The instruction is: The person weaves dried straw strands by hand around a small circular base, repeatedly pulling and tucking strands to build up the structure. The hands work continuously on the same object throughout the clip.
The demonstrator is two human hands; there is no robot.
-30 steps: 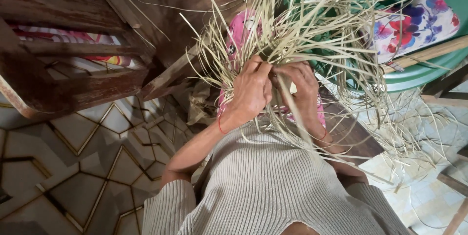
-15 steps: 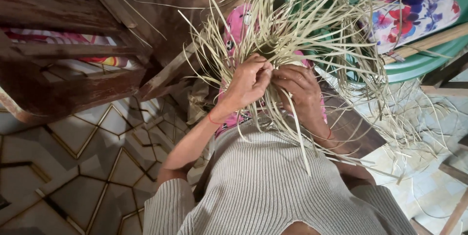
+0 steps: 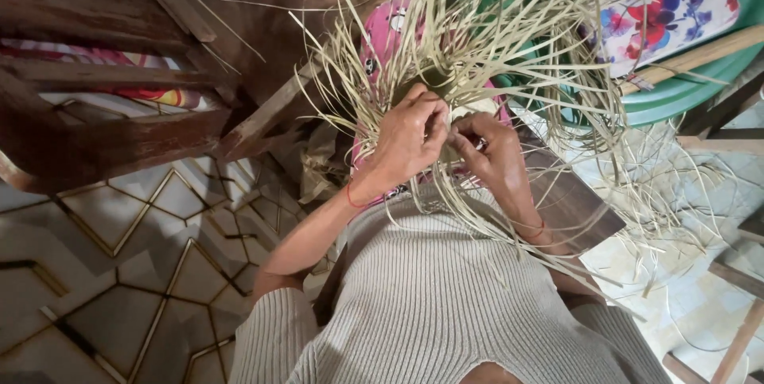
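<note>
1. I see a bundle of pale dried straw strips (image 3: 477, 42) fanning out in all directions from a woven centre, which sits above my lap, just in front of my chest.
2. My left hand (image 3: 410, 137) is curled over the woven centre, fingers folded down tight onto the strips, thumb side toward the other hand.
3. My right hand (image 3: 493, 153) touches the left one at the fingertips; it pinches a few strips in a narrow grip, and more strips trail down over its wrist.
4. A thin red band (image 3: 354, 195) circles the left wrist.
5. Beneath the straw, pink patterned cloth (image 3: 380, 38) shows on my lap.
6. My ribbed grey top (image 3: 430, 304) fills the lower middle of the view.
7. A dark wooden chair (image 3: 119, 105) stands to the left, with a striped cloth on its seat.
8. At the upper right a green basin (image 3: 684, 89) holds a floral cushion (image 3: 660, 10).
9. The tiled floor (image 3: 103, 272) with gold lines lies at the lower left.
</note>
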